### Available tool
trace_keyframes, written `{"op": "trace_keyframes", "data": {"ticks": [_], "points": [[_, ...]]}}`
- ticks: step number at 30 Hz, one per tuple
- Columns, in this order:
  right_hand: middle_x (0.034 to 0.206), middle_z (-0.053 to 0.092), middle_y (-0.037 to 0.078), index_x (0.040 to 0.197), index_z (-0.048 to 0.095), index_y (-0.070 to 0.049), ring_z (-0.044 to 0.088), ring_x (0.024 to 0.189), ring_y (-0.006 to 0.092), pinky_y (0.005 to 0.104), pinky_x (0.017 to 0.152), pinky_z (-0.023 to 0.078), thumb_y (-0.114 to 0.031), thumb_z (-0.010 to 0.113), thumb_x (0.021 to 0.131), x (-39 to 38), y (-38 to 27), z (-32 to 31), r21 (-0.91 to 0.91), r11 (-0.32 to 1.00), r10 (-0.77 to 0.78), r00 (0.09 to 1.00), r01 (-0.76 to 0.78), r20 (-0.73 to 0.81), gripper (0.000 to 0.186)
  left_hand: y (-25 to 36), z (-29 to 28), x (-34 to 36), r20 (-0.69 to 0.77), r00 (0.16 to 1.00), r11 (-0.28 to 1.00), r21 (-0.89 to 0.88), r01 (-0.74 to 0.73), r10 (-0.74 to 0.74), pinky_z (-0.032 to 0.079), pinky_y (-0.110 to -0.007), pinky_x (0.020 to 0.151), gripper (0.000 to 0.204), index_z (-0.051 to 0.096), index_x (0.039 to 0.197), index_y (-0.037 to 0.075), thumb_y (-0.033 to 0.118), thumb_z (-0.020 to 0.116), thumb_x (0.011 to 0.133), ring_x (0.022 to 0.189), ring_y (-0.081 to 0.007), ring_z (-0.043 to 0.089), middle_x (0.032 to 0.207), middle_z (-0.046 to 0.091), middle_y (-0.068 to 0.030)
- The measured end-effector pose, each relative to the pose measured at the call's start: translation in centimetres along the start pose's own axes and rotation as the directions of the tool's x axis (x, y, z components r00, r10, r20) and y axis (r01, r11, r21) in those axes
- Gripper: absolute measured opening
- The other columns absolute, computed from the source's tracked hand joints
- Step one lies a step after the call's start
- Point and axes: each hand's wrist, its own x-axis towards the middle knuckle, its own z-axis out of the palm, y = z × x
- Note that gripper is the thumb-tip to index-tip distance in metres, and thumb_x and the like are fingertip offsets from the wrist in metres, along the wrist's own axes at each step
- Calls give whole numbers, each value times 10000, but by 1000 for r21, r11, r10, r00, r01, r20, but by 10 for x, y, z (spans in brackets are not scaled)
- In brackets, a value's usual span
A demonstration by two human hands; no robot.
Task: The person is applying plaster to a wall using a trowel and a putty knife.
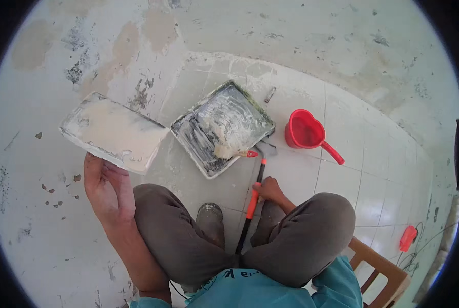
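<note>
Left hand (109,187) partly hidden beneath the paste-covered board (117,129), wooden chair (383,262) cut off below.

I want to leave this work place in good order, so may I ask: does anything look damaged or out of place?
Yes. The pale surface on the left has dark, chipped-looking patches, so it seems damaged. The brush lies askew in the smeared tray, its red handle over the rim.
</note>
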Motion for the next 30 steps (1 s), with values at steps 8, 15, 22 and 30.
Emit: {"op": "trace_keyframes", "data": {"ticks": [8, 15, 22, 30], "points": [[678, 615, 288, 701, 623, 68, 624, 680, 481, 549, 619, 482, -407, 697, 860, -42, 2, -19, -110, 925, -379, 900, 363, -216, 506, -1, -2, 0, -124, 990, 997, -9, -71, 70, 426, -405, 1136, 365, 546, 1367, -26, 157, 531, 1052, 1288, -224, 584, 1384, 621, -103], [661, 618, 206, 779, 616, -3, 651, 651, 432, 548, 582, 497, -248, 701, 861, -52, 17, -25, -264, 893, -441, 828, 365, -346, 272, -7, 4, 2, -21, 998, 995, -78, -67, 66, 427, -386, 1127, 339, 561, 1358, -11, 143, 519, 1059, 1273, -216, 593, 1364, 637, -94], [803, 669, 158, 1002, 547, 40, 713, 730, 243, 381, 657, 562, -116, 601, 977, -79, -68, -121, 401, 833, -198, 883, 380, -425, 167, -3, 7, 18, -113, 993, 986, -162, -45, 27, 462, -385, 1102, 352, 519, 1403, 23, 169, 449, 1090, 1256, -204, 609, 1375, 627, -89], [986, 547, 71, 1534, 360, -37, 571, 700, 136, 293, 611, 530, -322, 403, 1106, -70, -183, -275, 651, 268, -264, 704, 710, -660, 516, -20, 21, 68, -101, 988, 981, -145, -131, 117, 475, -402, 1078, 420, 529, 1404, 54, 299, 402, 1088, 1232, -222, 611, 1351, 626, -66]]}}
